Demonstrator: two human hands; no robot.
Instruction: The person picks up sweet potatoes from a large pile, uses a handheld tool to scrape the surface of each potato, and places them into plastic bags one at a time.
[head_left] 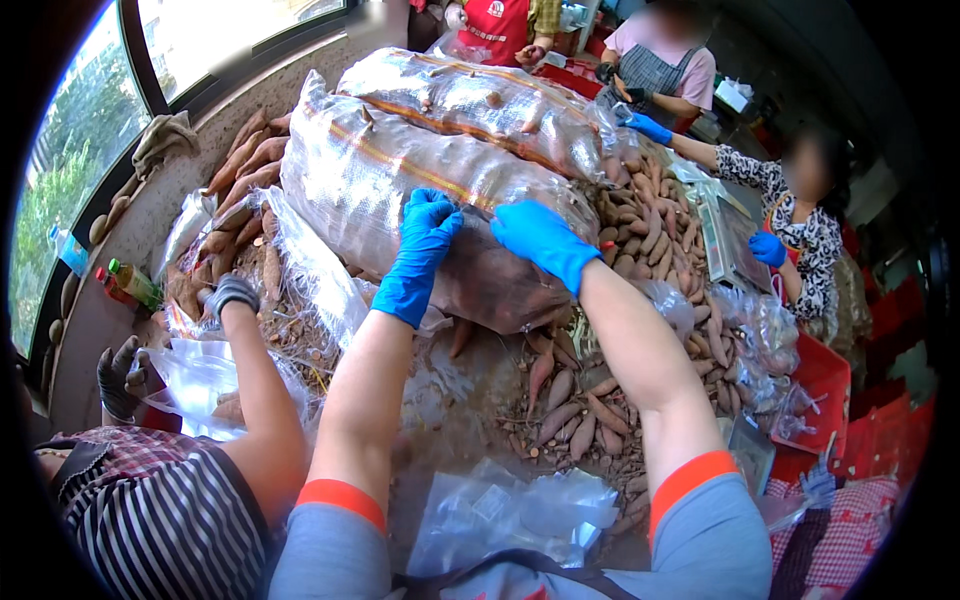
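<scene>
A big translucent woven plastic sack [360, 190], striped with orange and yellow, lies in front of me, bulging with what look like sweet potatoes. My left hand [428, 240], in a blue glove, is closed in a pinch on the sack's near side. Close by on the right, my right hand [543, 243], also gloved in blue, has its fingers curled against the same sack; their tips are partly hidden. A second full sack [470, 95] lies just behind the first. Loose sweet potatoes [582, 415] are scattered on the work surface below my right hand.
Sweet potatoes are heaped to the left [250, 165] and right [650, 220]. Clear plastic bags [510, 515] lie nearest me. A scale [735, 245] and a red crate [815, 385] stand right. A co-worker's gloved hand [232, 294] reaches in from the left; several other people surround the table.
</scene>
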